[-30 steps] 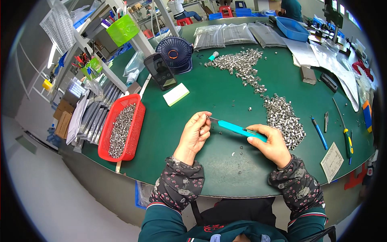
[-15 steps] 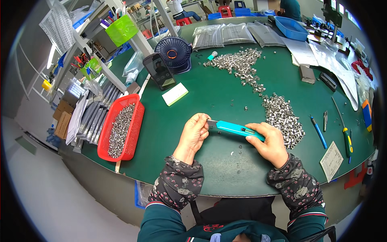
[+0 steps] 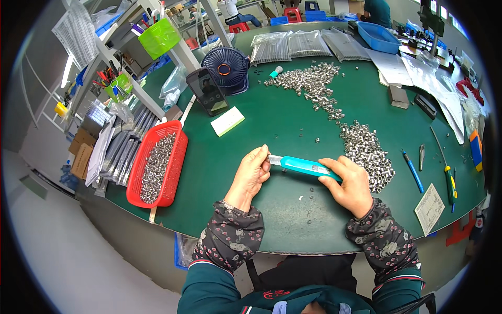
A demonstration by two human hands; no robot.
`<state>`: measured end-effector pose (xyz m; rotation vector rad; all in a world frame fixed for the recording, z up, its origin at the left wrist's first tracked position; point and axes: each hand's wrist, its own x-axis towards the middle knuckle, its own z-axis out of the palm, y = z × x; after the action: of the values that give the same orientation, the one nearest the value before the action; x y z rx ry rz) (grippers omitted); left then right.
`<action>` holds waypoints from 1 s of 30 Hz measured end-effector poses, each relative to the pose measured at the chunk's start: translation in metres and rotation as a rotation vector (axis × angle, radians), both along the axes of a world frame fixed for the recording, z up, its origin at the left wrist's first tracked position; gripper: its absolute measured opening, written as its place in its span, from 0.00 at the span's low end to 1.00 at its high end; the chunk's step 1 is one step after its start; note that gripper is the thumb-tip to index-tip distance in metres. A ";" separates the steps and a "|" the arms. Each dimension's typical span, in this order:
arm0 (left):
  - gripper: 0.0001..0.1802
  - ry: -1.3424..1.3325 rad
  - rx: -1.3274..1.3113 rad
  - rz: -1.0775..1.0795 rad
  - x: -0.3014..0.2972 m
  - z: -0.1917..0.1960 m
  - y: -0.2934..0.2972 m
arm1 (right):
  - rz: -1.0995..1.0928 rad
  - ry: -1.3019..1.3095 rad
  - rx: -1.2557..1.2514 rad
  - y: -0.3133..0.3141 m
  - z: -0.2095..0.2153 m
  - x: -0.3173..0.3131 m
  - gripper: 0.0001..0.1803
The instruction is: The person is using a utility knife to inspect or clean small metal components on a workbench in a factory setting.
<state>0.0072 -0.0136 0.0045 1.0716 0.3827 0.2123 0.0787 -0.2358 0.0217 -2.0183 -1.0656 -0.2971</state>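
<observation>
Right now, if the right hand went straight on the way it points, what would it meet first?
Most likely the left hand, with the turquoise utility knife in the right hand leading: its blade aims there. Whether the two touch is hard to tell.

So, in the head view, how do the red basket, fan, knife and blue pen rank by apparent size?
Largest to smallest:
1. Red basket
2. Fan
3. Knife, partly covered by the right hand
4. Blue pen
</observation>
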 end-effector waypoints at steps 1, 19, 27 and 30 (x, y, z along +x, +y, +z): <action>0.14 0.009 0.004 -0.004 -0.001 0.001 0.000 | -0.001 -0.014 -0.003 0.000 0.000 0.000 0.15; 0.11 -0.101 -0.048 -0.005 -0.001 0.001 0.002 | -0.021 -0.061 0.091 0.001 -0.003 0.006 0.16; 0.09 -0.158 -0.067 0.027 0.001 -0.001 0.002 | 0.002 -0.025 0.053 0.001 -0.002 0.003 0.15; 0.08 -0.173 -0.070 0.025 0.001 -0.004 0.004 | 0.022 0.001 0.067 0.000 -0.003 0.003 0.15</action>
<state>0.0082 -0.0101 0.0005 0.9721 0.2459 0.3098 0.0822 -0.2355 0.0191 -1.9458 -1.0625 -0.3162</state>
